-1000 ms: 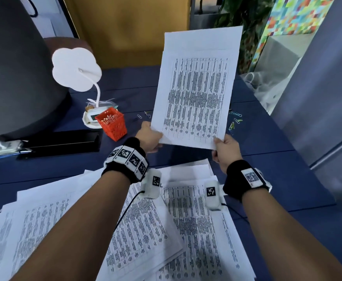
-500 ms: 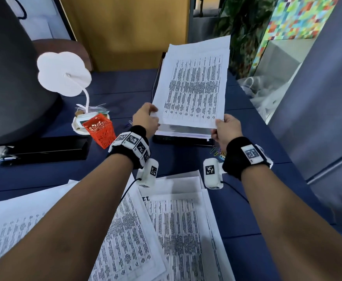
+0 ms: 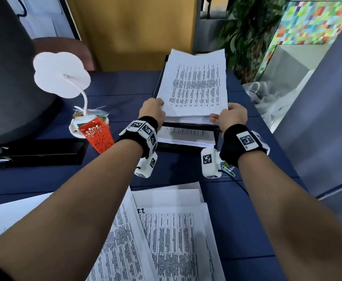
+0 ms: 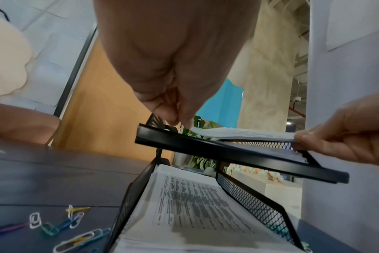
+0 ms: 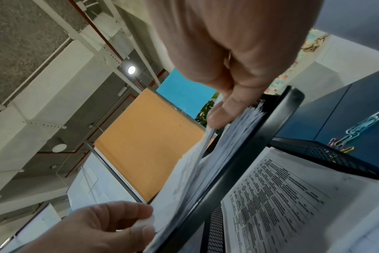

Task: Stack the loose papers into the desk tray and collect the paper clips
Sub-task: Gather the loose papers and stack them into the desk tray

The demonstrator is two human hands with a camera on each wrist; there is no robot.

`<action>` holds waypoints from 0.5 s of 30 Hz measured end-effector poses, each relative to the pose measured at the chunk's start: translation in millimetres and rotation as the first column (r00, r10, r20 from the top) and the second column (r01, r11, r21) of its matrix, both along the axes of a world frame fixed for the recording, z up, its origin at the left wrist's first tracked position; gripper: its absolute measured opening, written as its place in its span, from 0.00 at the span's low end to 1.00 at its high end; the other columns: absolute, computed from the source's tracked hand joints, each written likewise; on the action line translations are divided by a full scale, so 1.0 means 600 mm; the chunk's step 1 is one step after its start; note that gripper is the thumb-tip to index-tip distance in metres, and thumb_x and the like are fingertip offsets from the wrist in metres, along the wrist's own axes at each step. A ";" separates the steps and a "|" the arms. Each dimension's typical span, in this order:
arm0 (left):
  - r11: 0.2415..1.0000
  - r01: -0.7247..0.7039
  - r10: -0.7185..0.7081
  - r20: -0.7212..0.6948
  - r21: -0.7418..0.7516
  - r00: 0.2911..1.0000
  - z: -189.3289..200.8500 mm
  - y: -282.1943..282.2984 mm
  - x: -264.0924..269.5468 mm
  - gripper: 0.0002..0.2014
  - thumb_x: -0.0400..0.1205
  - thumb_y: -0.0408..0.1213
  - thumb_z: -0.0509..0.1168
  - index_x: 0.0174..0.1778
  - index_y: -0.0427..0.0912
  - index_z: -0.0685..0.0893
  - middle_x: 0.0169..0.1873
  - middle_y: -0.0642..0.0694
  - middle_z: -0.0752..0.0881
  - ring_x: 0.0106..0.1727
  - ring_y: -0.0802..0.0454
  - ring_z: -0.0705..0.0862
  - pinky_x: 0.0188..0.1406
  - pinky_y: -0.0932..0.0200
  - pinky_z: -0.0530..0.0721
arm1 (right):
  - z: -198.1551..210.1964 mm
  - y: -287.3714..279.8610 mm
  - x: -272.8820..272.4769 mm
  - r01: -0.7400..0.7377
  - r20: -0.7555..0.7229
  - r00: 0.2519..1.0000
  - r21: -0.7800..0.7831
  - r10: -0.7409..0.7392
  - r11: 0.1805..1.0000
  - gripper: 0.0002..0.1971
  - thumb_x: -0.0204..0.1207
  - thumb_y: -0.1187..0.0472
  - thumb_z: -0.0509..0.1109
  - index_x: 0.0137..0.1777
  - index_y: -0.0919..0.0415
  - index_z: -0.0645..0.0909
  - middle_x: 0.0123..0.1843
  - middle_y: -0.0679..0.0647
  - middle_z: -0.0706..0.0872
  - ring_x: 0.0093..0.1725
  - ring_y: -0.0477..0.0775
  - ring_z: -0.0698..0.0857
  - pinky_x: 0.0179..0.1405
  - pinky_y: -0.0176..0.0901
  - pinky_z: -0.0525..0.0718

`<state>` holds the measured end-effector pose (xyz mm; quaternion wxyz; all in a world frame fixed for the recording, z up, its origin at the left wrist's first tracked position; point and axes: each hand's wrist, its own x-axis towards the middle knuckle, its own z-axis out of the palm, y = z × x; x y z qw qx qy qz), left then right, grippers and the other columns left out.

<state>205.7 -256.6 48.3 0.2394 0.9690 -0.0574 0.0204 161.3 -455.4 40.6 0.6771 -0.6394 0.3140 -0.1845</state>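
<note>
A stack of printed papers [image 3: 194, 88] lies flat on the upper tier of the black mesh desk tray [image 3: 178, 148]. My left hand [image 3: 153, 112] pinches its near left corner and my right hand [image 3: 230, 116] pinches its near right corner. In the left wrist view my fingertips [image 4: 175, 116] meet just above the tray's top rim [image 4: 227, 152]. More printed sheets [image 4: 195, 205] fill the lower tier. In the right wrist view my thumb [image 5: 227, 109] presses on the stack's edge [image 5: 238, 137]. Loose papers [image 3: 166, 230] cover the near desk. Coloured paper clips [image 3: 228, 169] lie under my right wrist, and others [image 4: 61, 227] lie left of the tray.
An orange mesh cup [image 3: 97, 134] and a white flower-shaped lamp [image 3: 61, 75] stand left of the tray. A long black box [image 3: 44, 152] lies further left. A plastic bag [image 3: 271, 98] sits past the desk's right edge, with a plant [image 3: 245, 37] behind.
Both hands carried the paper stack forward and lowered it from upright in the air to flat on the tray's upper tier.
</note>
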 end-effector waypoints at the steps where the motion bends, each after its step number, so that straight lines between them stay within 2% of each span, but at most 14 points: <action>1: 0.999 0.004 -0.004 0.001 0.044 1.000 -0.001 0.000 0.003 0.17 0.83 0.31 0.62 0.69 0.35 0.78 0.68 0.37 0.76 0.66 0.37 0.76 0.61 0.49 0.76 | -0.001 -0.001 0.006 0.001 -0.006 1.000 -0.026 -0.001 1.000 0.18 0.79 0.77 0.51 0.64 0.69 0.76 0.52 0.69 0.85 0.28 0.53 0.88 0.23 0.38 0.85; 4: 0.993 -0.006 0.006 -0.004 0.115 1.000 -0.008 0.005 0.003 0.13 0.83 0.32 0.62 0.61 0.29 0.81 0.65 0.36 0.74 0.62 0.36 0.79 0.58 0.49 0.77 | -0.005 -0.005 0.014 -0.044 -0.058 0.998 -0.145 0.035 0.989 0.16 0.79 0.76 0.56 0.63 0.68 0.77 0.51 0.69 0.84 0.30 0.54 0.89 0.24 0.41 0.87; 6: 0.988 0.015 -0.015 0.002 0.153 1.000 -0.019 0.010 -0.002 0.13 0.84 0.34 0.60 0.58 0.30 0.83 0.63 0.36 0.74 0.60 0.37 0.79 0.58 0.49 0.78 | -0.006 -0.010 0.016 -0.078 -0.127 0.991 -0.326 0.038 0.942 0.14 0.75 0.72 0.62 0.58 0.67 0.82 0.48 0.67 0.87 0.35 0.58 0.90 0.32 0.46 0.89; 7: 0.987 0.028 -0.031 0.015 0.160 0.999 -0.025 0.014 -0.006 0.14 0.84 0.35 0.59 0.57 0.30 0.84 0.62 0.36 0.74 0.60 0.37 0.79 0.58 0.47 0.79 | -0.005 -0.013 0.014 -0.099 -0.170 0.985 -0.434 0.026 0.895 0.12 0.73 0.70 0.64 0.55 0.65 0.84 0.49 0.64 0.88 0.40 0.58 0.90 0.38 0.42 0.87; 9: 0.989 0.043 -0.049 0.038 0.142 0.998 -0.034 0.024 -0.017 0.16 0.85 0.38 0.56 0.56 0.33 0.86 0.61 0.37 0.75 0.61 0.37 0.77 0.60 0.44 0.79 | 0.001 -0.016 0.002 -0.147 -0.243 0.970 -0.593 -0.002 0.792 0.11 0.73 0.68 0.67 0.53 0.64 0.85 0.52 0.59 0.88 0.49 0.58 0.87 0.41 0.35 0.77; 12: 0.987 0.064 -0.078 0.088 0.150 0.993 -0.042 0.041 -0.040 0.16 0.85 0.41 0.57 0.59 0.41 0.87 0.64 0.42 0.77 0.65 0.40 0.73 0.64 0.46 0.72 | 0.006 -0.011 -0.018 -0.175 -0.265 0.964 -0.656 -0.007 0.735 0.10 0.74 0.70 0.64 0.51 0.62 0.84 0.54 0.59 0.87 0.53 0.59 0.85 0.41 0.36 0.73; 15: 0.984 0.096 -0.109 0.078 0.150 0.991 -0.048 0.056 -0.067 0.17 0.84 0.42 0.59 0.69 0.47 0.80 0.70 0.46 0.74 0.71 0.41 0.69 0.70 0.45 0.64 | 0.008 0.011 -0.041 -0.185 -0.256 0.967 -0.666 0.011 0.722 0.10 0.75 0.69 0.63 0.51 0.61 0.83 0.54 0.58 0.86 0.53 0.58 0.83 0.42 0.37 0.73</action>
